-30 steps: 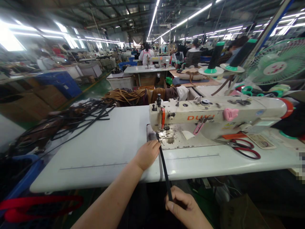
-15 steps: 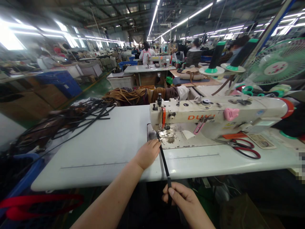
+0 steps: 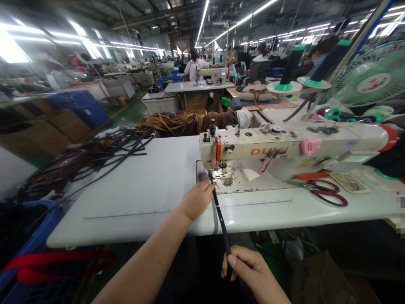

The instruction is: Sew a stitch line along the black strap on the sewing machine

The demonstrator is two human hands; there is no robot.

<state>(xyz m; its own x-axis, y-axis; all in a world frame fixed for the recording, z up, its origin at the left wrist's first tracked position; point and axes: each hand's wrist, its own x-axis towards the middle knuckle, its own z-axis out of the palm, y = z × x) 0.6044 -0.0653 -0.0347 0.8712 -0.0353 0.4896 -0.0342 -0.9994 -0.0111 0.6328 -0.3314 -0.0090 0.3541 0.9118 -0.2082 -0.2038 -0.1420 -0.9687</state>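
Observation:
A narrow black strap (image 3: 223, 223) runs from the needle area of a white sewing machine (image 3: 253, 145) down past the front edge of the table. Just in front of the presser foot, my left hand (image 3: 199, 198) has its fingers closed on the strap, which partly hides them. My right hand (image 3: 247, 264) pinches the same strap between thumb and fingers, below the table edge. A small pale mark and a slot-like spot show on the strap between both hands. The strap's lower end is lost in the dark below my right hand.
Red-handled scissors (image 3: 329, 194) lie right of the machine bed. Long black straps (image 3: 117, 156) spread over the table's left end, above a blue basket (image 3: 47, 215) and a red band (image 3: 38, 264). Thread cones (image 3: 289, 69) and a fan (image 3: 373, 80) stand at right. People work further back.
The strap has slid toward the needle: its pale mark now lies higher up, on the tabletop. My right hand has shifted slightly down and right, while my left hand stays near the presser foot.

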